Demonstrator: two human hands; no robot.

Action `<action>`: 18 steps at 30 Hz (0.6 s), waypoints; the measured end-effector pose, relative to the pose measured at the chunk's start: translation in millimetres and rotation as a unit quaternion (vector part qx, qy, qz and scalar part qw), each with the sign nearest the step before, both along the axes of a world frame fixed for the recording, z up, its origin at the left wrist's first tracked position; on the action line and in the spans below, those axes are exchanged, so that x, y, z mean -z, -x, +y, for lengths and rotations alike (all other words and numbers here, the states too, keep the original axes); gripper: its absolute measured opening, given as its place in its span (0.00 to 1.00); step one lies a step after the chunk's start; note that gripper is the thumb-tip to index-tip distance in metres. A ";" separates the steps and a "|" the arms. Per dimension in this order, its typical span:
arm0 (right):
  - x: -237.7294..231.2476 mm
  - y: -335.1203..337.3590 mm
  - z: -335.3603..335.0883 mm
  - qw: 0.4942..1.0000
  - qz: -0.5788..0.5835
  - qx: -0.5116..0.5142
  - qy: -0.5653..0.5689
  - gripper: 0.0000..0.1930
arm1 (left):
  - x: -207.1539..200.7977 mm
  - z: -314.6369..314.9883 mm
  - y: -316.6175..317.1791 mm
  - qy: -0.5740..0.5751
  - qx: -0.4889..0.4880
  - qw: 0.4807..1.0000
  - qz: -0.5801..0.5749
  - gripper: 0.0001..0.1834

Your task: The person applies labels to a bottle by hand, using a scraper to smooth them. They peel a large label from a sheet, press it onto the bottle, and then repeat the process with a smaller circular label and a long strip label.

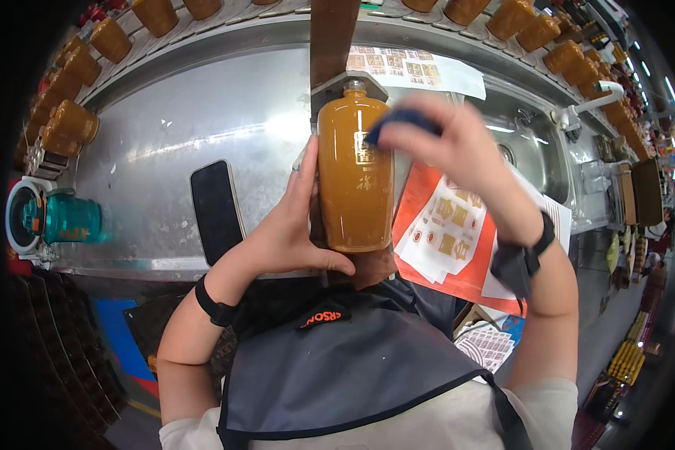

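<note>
An amber-brown glossy bottle (349,202) lies in front of me with its neck pointing away and gold decals on its front. My left hand (286,225) steadies it, the fingers along its left side and the thumb by its base. Blurred by motion, my right hand (454,142) is closed on a dark blue pad-like piece (406,122) at the bottle's upper right side, beside the decal. The pad's exact kind cannot be made out. Behind the neck is a dark angular support (379,88).
Decal sheets (446,236) lie on an orange-red sheet (412,202) at right, near a sink (529,150). Another decal sheet (457,75) lies behind. A phone (216,202) and a teal jug (71,219) are at left. Similar amber bottles (111,39) line the far edge.
</note>
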State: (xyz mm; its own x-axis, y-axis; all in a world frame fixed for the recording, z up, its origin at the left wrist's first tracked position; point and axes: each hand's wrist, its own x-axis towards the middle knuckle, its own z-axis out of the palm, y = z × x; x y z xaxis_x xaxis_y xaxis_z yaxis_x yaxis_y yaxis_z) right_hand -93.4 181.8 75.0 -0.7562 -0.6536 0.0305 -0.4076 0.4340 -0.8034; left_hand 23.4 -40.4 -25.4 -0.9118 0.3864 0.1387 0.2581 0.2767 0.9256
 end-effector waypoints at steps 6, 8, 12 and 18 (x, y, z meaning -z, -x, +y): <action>25.3 -48.8 3.9 0.923 0.337 -0.176 0.062 0.11 | 9.7 5.8 0.7 -0.063 -0.001 0.998 -0.028 0.80; 18.1 -45.7 -0.2 0.955 0.164 -0.244 0.044 0.09 | 3.4 5.6 -0.3 -0.051 -0.008 0.998 -0.025 0.80; 19.9 -1.9 2.6 0.960 0.265 -0.084 0.042 0.08 | -3.2 6.6 0.3 -0.026 -0.014 1.000 -0.008 0.80; -15.5 17.8 -11.8 0.982 0.164 -0.056 -0.079 0.08 | -8.8 8.8 -1.0 0.008 -0.017 0.999 -0.033 0.80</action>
